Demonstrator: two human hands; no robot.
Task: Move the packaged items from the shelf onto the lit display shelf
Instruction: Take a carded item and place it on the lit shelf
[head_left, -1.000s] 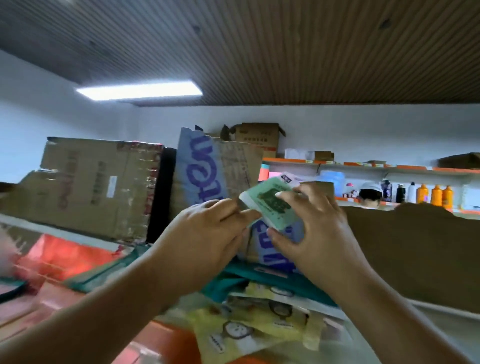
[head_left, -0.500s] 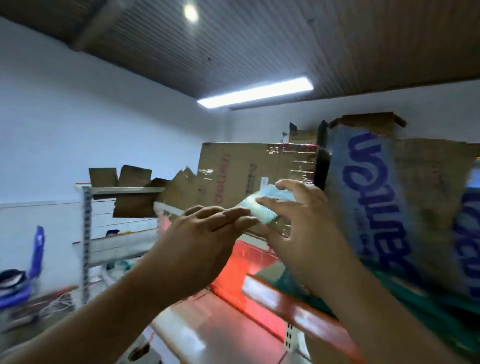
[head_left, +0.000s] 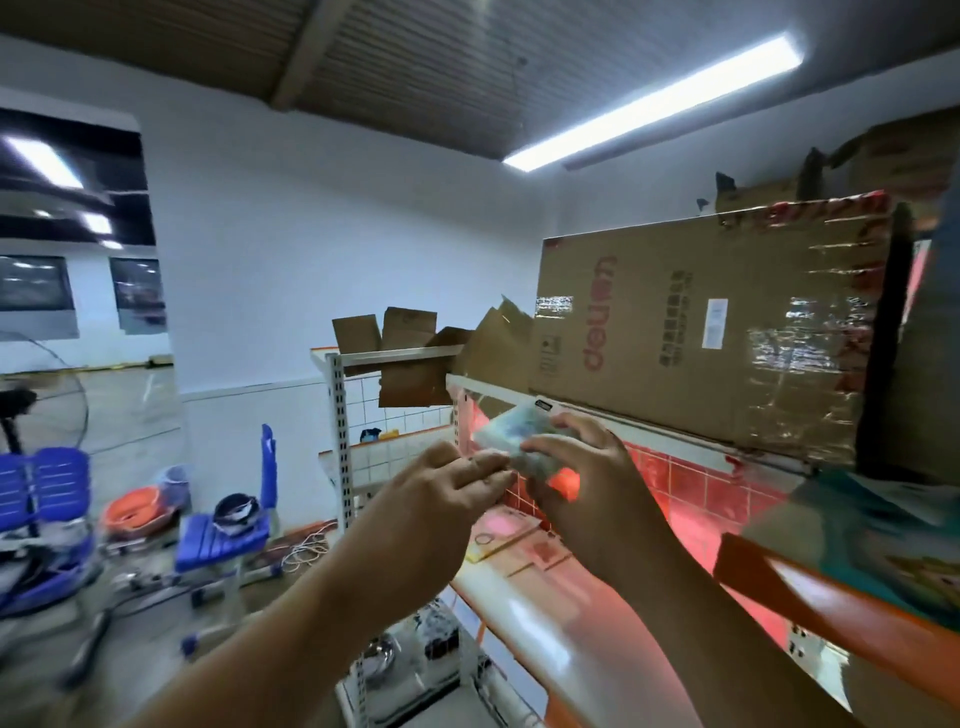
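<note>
A small pale green packet (head_left: 506, 434) is held up in front of me, blurred by motion. My right hand (head_left: 587, 483) grips it, fingers curled over its top and thumb under it. My left hand (head_left: 441, 499) pinches its left end with the fingertips. Just behind the packet is the lit display shelf (head_left: 524, 613), a white glossy board glowing red against red-lit tiles. A few flat packets (head_left: 498, 530) lie on that shelf below my hands.
A large taped cardboard box (head_left: 696, 332) sits on the shelf above the lit one. An orange shelf edge (head_left: 831, 618) with teal packets juts at right. A white rack (head_left: 340, 415), blue chairs (head_left: 228, 525), a fan and floor clutter stand at left.
The view has swung left from the stocked shelf to the red-lit shelf. Both hands kept hold of the packet and carried it lower, in front of the lit shelf.
</note>
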